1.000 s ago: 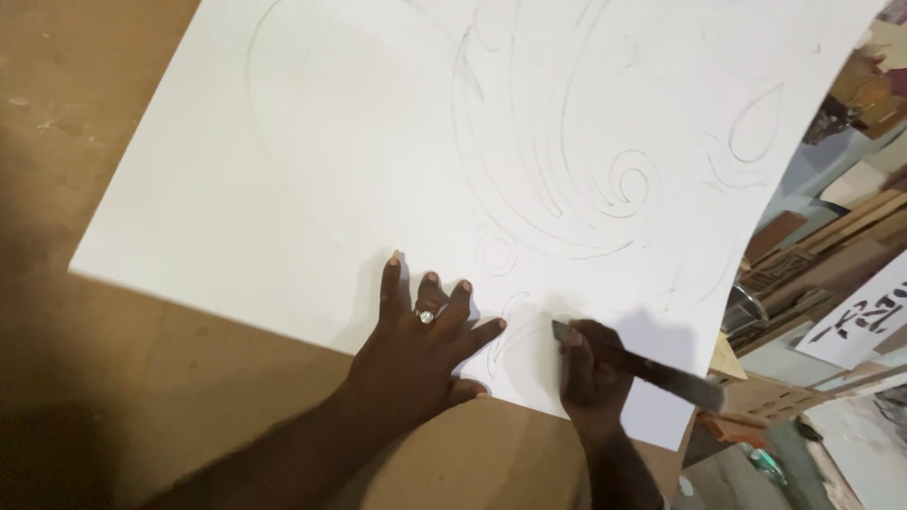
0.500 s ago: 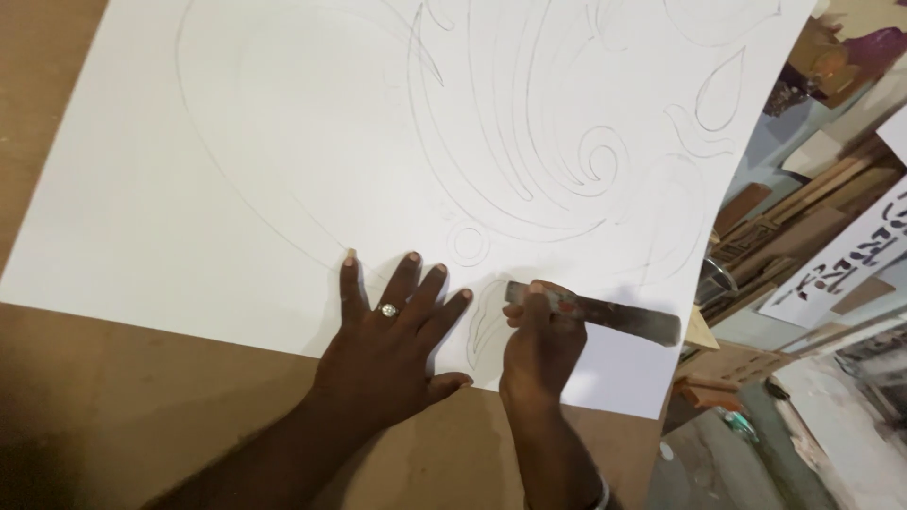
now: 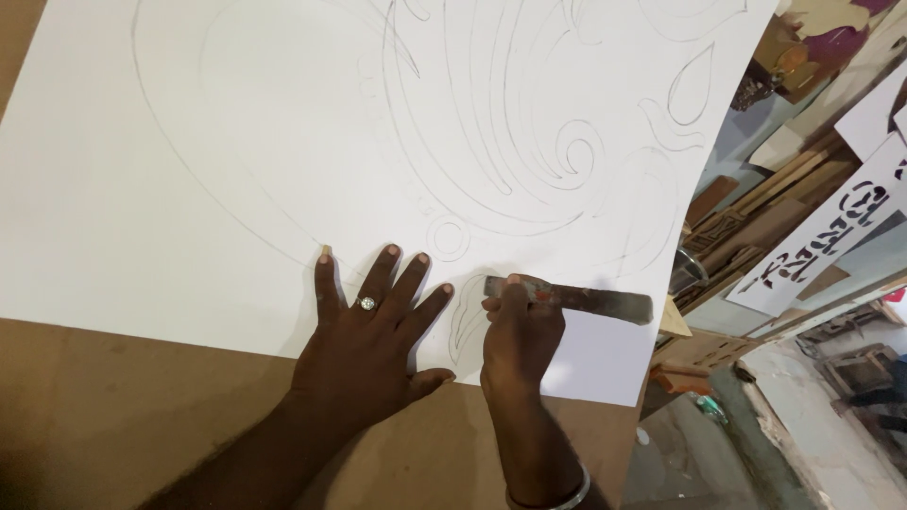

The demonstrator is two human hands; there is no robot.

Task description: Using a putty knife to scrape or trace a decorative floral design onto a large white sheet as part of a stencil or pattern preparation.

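A large white sheet (image 3: 189,170) with pencilled curves and swirls lies on a brown board (image 3: 113,416). My left hand (image 3: 364,345), wearing a ring, presses flat on the sheet's near edge with fingers spread. Just to its right, my right hand (image 3: 520,331) grips a flat metal blade tool (image 3: 590,300). The tool's tip rests on a pencilled leaf shape near the sheet's lower edge, and its handle end points right.
The board's right edge drops off to a cluttered floor with wood strips (image 3: 756,208), a white stencil sheet with cut-out shapes (image 3: 831,236) and scraps. The brown board extends left and toward me.
The view has shifted, so the sheet and hands sit slightly higher and left in frame. My right hand with the tool has edged closer to my left hand.
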